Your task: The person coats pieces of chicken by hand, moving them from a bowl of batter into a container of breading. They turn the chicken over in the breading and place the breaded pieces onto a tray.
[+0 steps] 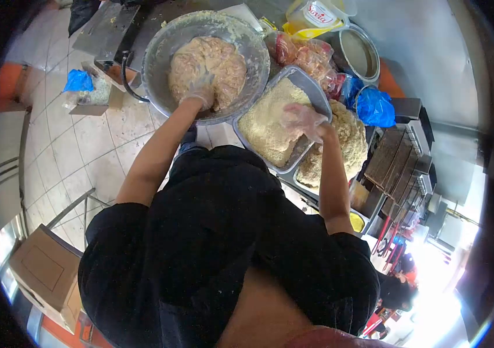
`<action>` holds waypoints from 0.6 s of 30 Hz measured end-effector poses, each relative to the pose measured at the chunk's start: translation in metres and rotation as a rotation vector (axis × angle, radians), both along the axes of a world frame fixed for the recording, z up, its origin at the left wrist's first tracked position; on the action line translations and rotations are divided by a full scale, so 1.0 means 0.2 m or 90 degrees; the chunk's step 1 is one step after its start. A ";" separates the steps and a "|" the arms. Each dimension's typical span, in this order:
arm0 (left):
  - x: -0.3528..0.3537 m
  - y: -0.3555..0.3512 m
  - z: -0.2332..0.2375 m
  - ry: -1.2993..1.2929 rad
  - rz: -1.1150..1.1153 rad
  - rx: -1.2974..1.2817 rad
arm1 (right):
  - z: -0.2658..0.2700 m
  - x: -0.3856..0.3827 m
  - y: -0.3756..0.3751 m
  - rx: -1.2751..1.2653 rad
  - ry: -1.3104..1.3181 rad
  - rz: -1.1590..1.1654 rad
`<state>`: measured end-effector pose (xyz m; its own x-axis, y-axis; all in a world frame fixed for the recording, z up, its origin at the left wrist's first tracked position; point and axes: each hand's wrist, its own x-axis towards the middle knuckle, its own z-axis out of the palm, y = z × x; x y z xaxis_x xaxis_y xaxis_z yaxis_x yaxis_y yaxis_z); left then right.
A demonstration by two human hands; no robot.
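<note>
Hands (199,97) (306,120) at lumpy mixture (224,66), pale powder (264,124), perhaps flour

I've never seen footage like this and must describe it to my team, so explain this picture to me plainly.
There's no machine here: a person in a black short-sleeved top works by hand. The single picture comes from a camera worn on their head, looking forward and down; its wide lens curves the edges.

The left hand is in a sticky, pinkish-beige mixture inside a large round metal bowl. The right hand, apparently in a thin clear glove, is over pale yellow, powdery crumbs in a rectangular grey plastic tub. Whether either hand grips anything, I can't tell. Beyond the tub sits a shiny blue plastic bag.
</note>
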<state>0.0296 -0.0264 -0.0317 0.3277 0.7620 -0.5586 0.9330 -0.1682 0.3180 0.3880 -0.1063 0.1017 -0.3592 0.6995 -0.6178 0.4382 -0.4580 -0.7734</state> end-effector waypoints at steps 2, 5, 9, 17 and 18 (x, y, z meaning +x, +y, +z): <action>0.00 -0.01 0.00 0.009 0.008 0.032 | -0.02 -0.01 0.08 0.022 -0.047 0.023; 0.00 0.01 0.19 0.042 -0.026 -0.053 | -0.07 -0.19 0.18 0.303 -0.461 0.072; 0.00 -0.02 0.19 0.005 0.014 -0.047 | -0.48 -0.24 0.27 0.346 -0.636 0.107; -0.01 0.00 -0.03 -0.022 0.007 0.032 | -0.17 -0.26 0.20 0.160 -0.426 0.123; -0.02 0.00 0.00 -0.016 -0.006 0.031 | -0.12 -0.26 0.17 0.165 -0.396 0.209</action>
